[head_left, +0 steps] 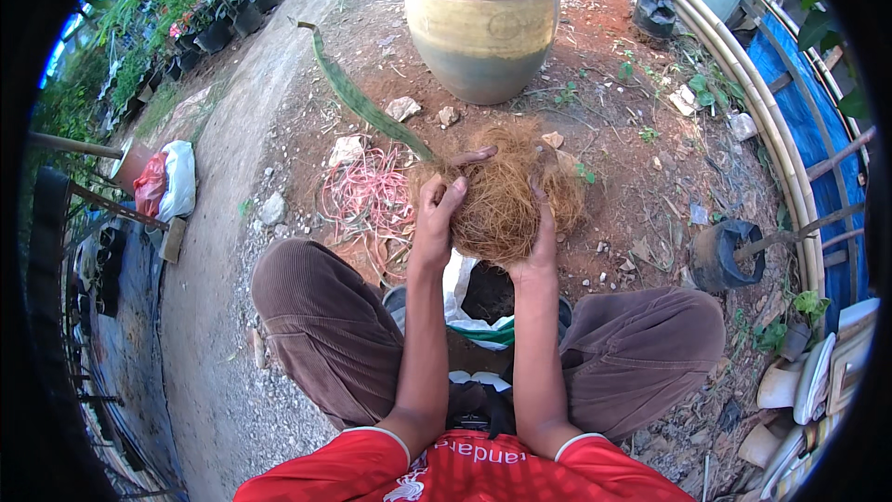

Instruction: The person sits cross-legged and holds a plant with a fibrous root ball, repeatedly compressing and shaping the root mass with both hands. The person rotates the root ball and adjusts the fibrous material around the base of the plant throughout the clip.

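I hold a loose ball of brown coconut fibre [494,218] between both hands, in front of my knees. My left hand [437,218] is closed on its left side, thumb up. My right hand [540,237] grips its right side, with most of its fingers hidden behind the strands. One long, mottled green snake plant leaf [360,98] slants up and left out of the fibre; its lower end is hidden. Below my hands, between my legs, a white and green sack [457,288] lies open with dark soil [490,293] in it.
A large glazed pot [478,28] stands ahead on reddish earth. Tangled pink and white string [369,191] lies left of the fibre, among stones. Bamboo poles [743,74] and a blue tarp [827,139] run along the right, near a black grow bag [728,256]. Potted plants [214,33] line the far left.
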The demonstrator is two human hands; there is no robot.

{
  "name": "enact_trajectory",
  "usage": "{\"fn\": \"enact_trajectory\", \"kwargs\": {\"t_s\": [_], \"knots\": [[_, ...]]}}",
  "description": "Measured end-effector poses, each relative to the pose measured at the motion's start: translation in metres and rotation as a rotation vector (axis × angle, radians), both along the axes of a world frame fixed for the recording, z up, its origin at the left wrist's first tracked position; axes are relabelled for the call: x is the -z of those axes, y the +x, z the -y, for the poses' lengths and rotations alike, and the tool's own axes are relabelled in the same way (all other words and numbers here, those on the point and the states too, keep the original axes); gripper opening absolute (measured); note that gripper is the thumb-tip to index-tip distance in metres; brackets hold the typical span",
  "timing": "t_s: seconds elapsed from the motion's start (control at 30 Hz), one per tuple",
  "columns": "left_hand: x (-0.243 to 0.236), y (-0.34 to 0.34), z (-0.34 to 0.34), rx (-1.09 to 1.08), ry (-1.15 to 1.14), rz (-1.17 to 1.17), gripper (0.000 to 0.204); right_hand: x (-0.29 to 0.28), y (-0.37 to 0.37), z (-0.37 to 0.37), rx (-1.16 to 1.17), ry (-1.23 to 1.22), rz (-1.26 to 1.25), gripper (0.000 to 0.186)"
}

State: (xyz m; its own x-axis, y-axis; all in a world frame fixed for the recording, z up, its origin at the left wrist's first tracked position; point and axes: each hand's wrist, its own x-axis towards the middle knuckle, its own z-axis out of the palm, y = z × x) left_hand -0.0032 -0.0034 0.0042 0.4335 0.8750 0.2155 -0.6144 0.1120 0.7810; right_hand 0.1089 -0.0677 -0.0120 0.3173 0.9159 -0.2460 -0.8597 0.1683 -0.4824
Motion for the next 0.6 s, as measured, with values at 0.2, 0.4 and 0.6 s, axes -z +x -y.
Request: {"fn": "enact_trajectory", "kwargs": {"t_s": [0.2, 0.4, 0.6], "knots": [[0.005, 0.005, 0.0, -0.096, -0.194, 0.166, 0.036, -0.004, -0.016, -0.006, 0.251, 0.034, 0.37, 0.051], [0.007, 0.007, 0.001, -0.156, -0.306, 0.047, 0.044, -0.003, -0.016, -0.003, 0.31, 0.061, 0.618, 0.044], [0.025, 0.001, -0.003, -0.067, -0.052, -0.095, 0.059, 0.0, -0.008, -0.004, 0.117, 0.05, -0.06, 0.043]]}}
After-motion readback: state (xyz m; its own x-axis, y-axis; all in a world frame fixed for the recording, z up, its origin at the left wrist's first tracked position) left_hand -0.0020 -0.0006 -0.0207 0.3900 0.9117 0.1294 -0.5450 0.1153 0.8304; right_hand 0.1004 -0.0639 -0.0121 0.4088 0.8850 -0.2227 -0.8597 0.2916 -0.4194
